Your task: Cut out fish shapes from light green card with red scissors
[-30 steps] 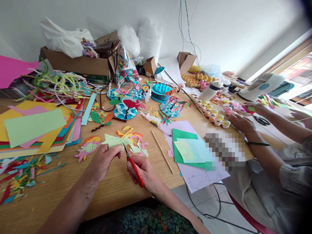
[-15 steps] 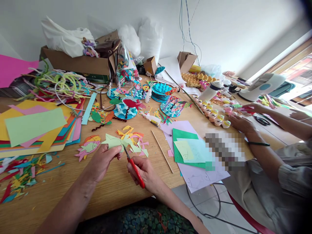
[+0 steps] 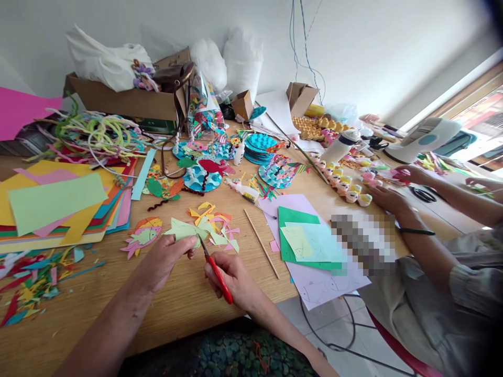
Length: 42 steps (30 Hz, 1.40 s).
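Between the thumb and fingers of my left hand is a pale green paper piece, partly cut to a pointed shape. My right hand is closed round a pair of red-handled scissors. Their blades meet the right edge of the paper, close to my left fingertips. Just left of the paper lie paper fish cutouts in pink, orange and green. Behind it are yellow, orange and pink paper scraps on the wooden table.
Coloured paper sheets are stacked at left, with paper shreds in front. A wooden stick and a green sheet lie to the right. Blue decorated discs stand behind. A co-worker's hand rests at far right.
The paper piece has turned slightly in my left hand, and the scissors have shifted very little. At far right, another person's hands have moved slightly.
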Motion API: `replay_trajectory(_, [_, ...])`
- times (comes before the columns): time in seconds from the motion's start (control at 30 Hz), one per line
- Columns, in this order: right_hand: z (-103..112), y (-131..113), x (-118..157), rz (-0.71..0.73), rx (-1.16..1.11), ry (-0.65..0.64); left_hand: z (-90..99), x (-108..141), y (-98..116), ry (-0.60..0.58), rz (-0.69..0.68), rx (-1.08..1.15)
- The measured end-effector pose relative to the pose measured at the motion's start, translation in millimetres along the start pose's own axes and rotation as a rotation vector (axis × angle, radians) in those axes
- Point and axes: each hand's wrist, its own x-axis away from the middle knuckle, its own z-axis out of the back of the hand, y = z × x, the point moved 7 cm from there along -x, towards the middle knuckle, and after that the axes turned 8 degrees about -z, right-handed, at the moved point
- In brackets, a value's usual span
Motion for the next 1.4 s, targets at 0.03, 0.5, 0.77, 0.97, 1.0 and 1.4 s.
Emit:
replay_trajectory(0.03, [0.0,-0.3,0.2,0.002,0.008,-0.003,0.3,0.1,0.2,-0.008,-0.003,-0.012])
replay_trajectory(0.5, [2.8,-5.0,4.6,-0.019,0.117,0.030,8.7,-2.2,-2.5,-0.054,0.027,-0.139])
replay_trajectory(0.77, [2.5,-1.9,2.8,-0.007,0.083,0.024,16.2,-1.6,-5.1,0.064,0.007,-0.083])
replay_trajectory(0.97, [1.8,-2.0,2.0,0.002,0.072,0.025,11.2,-0.7,-1.4,0.042,0.035,-0.046])
replay_trajectory(1.0, [1.9,-2.0,2.0,-0.002,0.073,0.026,10.7,-0.7,-1.0,0.039,0.037,-0.043])
replay_trajectory(1.4, [1.8,-3.8,4.7,-0.024,0.075,0.013,6.9,-1.0,1.3,0.024,0.011,0.000])
